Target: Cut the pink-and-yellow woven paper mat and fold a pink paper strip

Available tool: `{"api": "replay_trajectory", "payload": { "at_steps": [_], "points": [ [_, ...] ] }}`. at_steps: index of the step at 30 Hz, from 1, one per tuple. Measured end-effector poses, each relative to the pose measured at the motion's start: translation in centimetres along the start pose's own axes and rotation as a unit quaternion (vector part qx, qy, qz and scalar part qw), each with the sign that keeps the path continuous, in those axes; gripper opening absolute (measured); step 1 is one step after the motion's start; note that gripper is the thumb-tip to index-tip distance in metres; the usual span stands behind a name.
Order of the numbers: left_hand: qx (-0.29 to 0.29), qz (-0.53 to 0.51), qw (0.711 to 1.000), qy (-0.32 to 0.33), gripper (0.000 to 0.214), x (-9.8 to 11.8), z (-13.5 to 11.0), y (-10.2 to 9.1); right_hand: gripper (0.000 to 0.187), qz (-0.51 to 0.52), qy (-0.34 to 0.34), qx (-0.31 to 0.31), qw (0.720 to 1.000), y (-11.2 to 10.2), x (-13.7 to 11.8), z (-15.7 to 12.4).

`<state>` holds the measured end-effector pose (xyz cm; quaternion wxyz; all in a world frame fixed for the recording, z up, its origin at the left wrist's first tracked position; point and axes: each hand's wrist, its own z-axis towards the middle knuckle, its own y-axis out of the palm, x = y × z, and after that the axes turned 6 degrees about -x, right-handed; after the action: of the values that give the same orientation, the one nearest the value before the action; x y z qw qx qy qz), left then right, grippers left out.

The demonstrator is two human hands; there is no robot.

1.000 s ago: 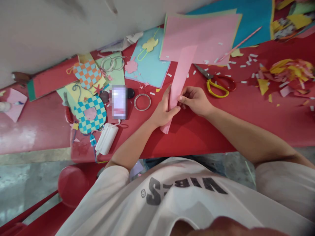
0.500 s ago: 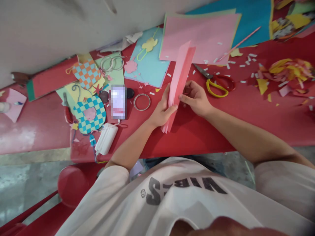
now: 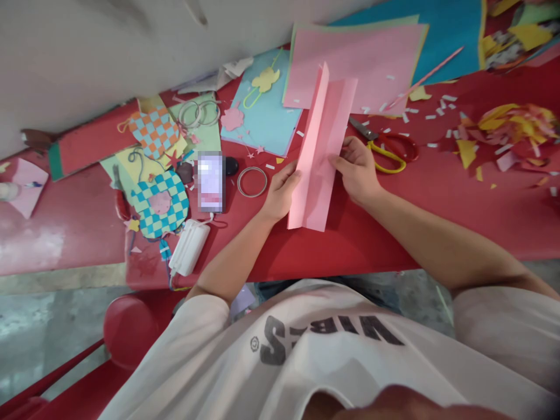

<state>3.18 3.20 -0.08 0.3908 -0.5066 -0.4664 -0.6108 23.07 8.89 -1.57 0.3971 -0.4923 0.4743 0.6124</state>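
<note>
A folded sheet of pink paper (image 3: 326, 140) is held slantwise above the red table, its two panels spread apart along a lengthwise crease. My left hand (image 3: 282, 189) pinches its left edge, thumb on the front and fingers behind. On the other side, my right hand (image 3: 357, 169) grips the right edge between thumb and fingers; some fingertips are hidden behind the paper. Close beyond my right hand lie scissors (image 3: 387, 149) with yellow and red handles. A pink sheet (image 3: 354, 58) lies flat behind the folded one.
To the left lie a metal ring (image 3: 252, 182), a phone (image 3: 210, 181), a white power bank (image 3: 189, 248) and a teal checkered woven piece (image 3: 175, 189). Paper scraps (image 3: 516, 131) and a pink pencil-like stick (image 3: 426, 77) are on the right. The table's front edge (image 3: 271, 277) runs near my body.
The folded pink paper has been opened wider, its right panel swinging outward. My right hand has moved slightly right, and my left hand has shifted a little up and left along the edge.
</note>
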Motion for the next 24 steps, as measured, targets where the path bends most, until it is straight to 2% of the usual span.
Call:
{"api": "replay_trajectory", "payload": {
  "at_steps": [4, 11, 14, 19, 24],
  "points": [
    [0.03, -0.021, 0.999, -0.026, 0.052, -0.4, 0.1, 0.0, 0.062, 0.026, 0.021, 0.01, 0.999, -0.2, 0.1, 0.1],
    [0.042, -0.07, 0.996, -0.038, 0.053, 0.2, 0.2, 0.1, 0.065, 0.043, 0.021, -0.007, 0.999, 0.2, -0.3, -0.2],
    [0.057, -0.05, 0.997, -0.034, 0.056, 0.4, 0.1, 0.2, 0.065, 0.034, 0.045, -0.017, 0.998, 0.3, -0.6, -0.4],
    [0.024, 0.005, 0.999, -0.025, 0.053, 0.4, -0.1, 0.1, 0.063, 0.043, 0.054, -0.066, 0.995, 0.4, -1.1, -0.9],
    [0.025, 0.064, 0.998, -0.016, 0.047, 0.1, -0.3, -0.1, 0.062, 0.032, 0.063, -0.101, 0.992, 0.5, -1.3, -1.2]
  ]
}}
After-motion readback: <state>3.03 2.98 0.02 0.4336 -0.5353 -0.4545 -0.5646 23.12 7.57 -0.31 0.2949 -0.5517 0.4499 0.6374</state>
